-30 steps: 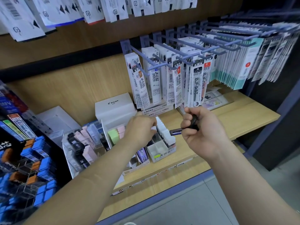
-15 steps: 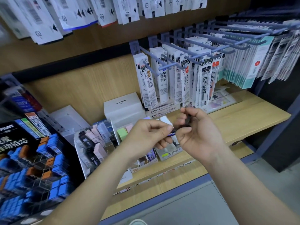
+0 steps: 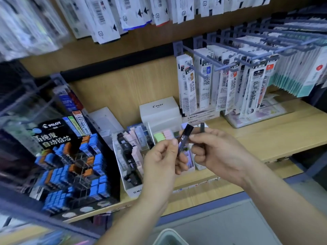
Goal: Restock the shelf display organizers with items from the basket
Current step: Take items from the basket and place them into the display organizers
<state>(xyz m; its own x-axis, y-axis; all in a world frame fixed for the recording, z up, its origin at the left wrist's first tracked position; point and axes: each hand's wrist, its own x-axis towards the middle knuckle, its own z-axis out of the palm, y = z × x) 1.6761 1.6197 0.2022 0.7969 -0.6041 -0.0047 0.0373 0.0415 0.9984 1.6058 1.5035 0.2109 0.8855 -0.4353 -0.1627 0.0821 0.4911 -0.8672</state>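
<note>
1. Across the far wall, a wooden back panel (image 3: 123, 89) carries grey pegs (image 3: 208, 59) hung with white refill packs (image 3: 189, 89). More packs (image 3: 106, 15) hang blurred along the top.
2. Below runs a pale wooden shelf (image 3: 283, 128), its boards showing on the right.
3. At the shelf's left stands a black PILOT display (image 3: 53, 133) stacked with blue and orange cases. Just right of it sits a white compartmented organizer (image 3: 123, 174) holding pink, black and pale cases. A white PILOT box (image 3: 159, 112) stands behind the organizer.
4. Near the shelf front, the left hand (image 3: 162, 163) pinches a dark lead case (image 3: 184, 140), held tilted over the organizer's right side.
5. The right hand (image 3: 223, 154) is just beside it. Its fingertips touch that case, and its curled fingers grip a second dark case (image 3: 202, 127) whose top end sticks up.
6. Nearest, at the bottom edge, lie grey floor (image 3: 230, 218) and the pale rim of a basket (image 3: 165, 233).
</note>
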